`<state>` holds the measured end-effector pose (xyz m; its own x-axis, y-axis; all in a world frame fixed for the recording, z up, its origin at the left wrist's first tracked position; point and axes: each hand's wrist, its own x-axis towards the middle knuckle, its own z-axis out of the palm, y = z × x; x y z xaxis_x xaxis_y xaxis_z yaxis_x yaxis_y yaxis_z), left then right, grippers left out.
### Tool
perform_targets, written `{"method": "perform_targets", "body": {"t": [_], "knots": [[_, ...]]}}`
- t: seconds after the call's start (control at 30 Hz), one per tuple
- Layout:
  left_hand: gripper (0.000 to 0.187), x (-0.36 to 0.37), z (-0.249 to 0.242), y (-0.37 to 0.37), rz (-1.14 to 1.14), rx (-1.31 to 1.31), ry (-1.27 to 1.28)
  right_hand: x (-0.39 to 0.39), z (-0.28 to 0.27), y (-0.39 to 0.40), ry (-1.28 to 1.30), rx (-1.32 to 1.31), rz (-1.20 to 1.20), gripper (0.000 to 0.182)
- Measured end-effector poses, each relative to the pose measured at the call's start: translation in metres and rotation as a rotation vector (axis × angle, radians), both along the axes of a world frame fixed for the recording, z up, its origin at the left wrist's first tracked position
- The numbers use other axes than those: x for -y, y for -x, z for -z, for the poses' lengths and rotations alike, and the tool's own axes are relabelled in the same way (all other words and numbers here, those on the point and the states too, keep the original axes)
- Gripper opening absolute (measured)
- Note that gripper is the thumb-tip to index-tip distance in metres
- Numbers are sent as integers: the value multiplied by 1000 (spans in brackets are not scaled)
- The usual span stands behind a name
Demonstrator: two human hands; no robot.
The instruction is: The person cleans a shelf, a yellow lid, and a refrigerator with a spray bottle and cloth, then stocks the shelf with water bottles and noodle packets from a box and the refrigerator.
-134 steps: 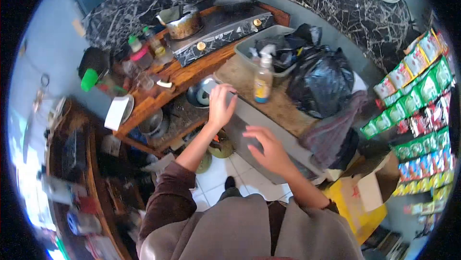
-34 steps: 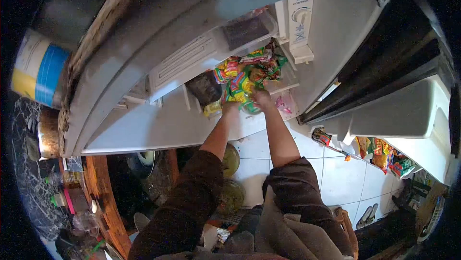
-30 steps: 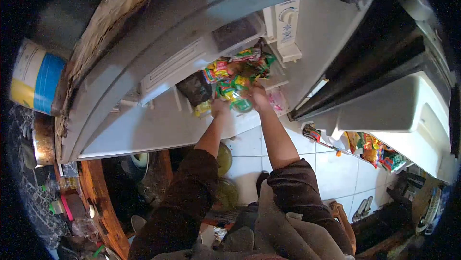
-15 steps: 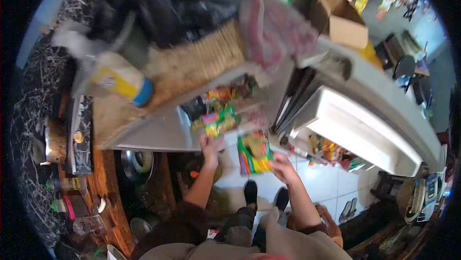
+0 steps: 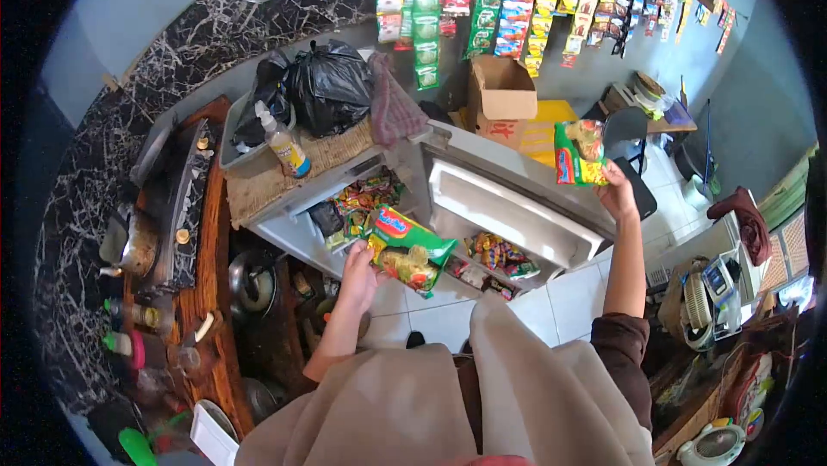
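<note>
My left hand [image 5: 358, 274] grips the edge of a green and yellow instant noodle packet [image 5: 412, 252], held tilted before the open fridge. My right hand [image 5: 617, 191] is raised at the far right, its fingers closed on a second instant noodle packet [image 5: 577, 154] in green, red and yellow. Between the hands hangs the fridge's open white door [image 5: 515, 218]. Inside the fridge lie several colourful packets [image 5: 370, 190] and a dark bag [image 5: 326, 217]. More packets [image 5: 497, 252] fill the low door shelf.
On the fridge top stand a spray bottle [image 5: 284, 143] and a black plastic bag [image 5: 332, 87]. Behind the door is an open cardboard box [image 5: 504, 96]. Sachet strips [image 5: 517, 9] hang along the wall. A wooden counter [image 5: 202, 328] with a stove [image 5: 185, 216] lies left.
My right hand has risen and moved far right with its packet, away from the left hand. My left hand still holds its packet, now turned nearer the camera. The view has tilted up.
</note>
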<state>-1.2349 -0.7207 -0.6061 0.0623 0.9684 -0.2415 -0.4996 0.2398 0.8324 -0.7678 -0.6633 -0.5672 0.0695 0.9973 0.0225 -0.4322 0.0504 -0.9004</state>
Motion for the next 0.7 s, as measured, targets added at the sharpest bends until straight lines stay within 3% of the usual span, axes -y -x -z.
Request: {"method": "perform_targets", "body": {"t": [0.1, 0.17, 0.27, 0.33, 0.47, 0.57, 0.63, 0.7], "knots": [[26, 3, 1, -10, 110, 95, -91, 10, 26, -10, -35, -115, -55, 9], [28, 8, 3, -22, 85, 144, -128, 20, 19, 1, -9, -167, -71, 7], [28, 21, 2, -37, 35, 272, -89, 26, 51, -1, -40, -212, -254, 13], [37, 29, 2, -41, 25, 402, -138, 44, 56, 16, -5, -243, -269, 13], [43, 40, -3, -39, -33, 472, -164, 97, 22, 88, 134, -332, -130, 14], [43, 53, -9, -33, -61, 538, -212, 107, 21, 108, 172, -531, -243, 11], [43, 65, -16, -29, -119, 532, -205, 102, 19, 122, 198, -698, -286, 34], [46, 72, -23, -23, -129, 564, -217, 89, 28, 137, 171, -728, -344, 40]]}}
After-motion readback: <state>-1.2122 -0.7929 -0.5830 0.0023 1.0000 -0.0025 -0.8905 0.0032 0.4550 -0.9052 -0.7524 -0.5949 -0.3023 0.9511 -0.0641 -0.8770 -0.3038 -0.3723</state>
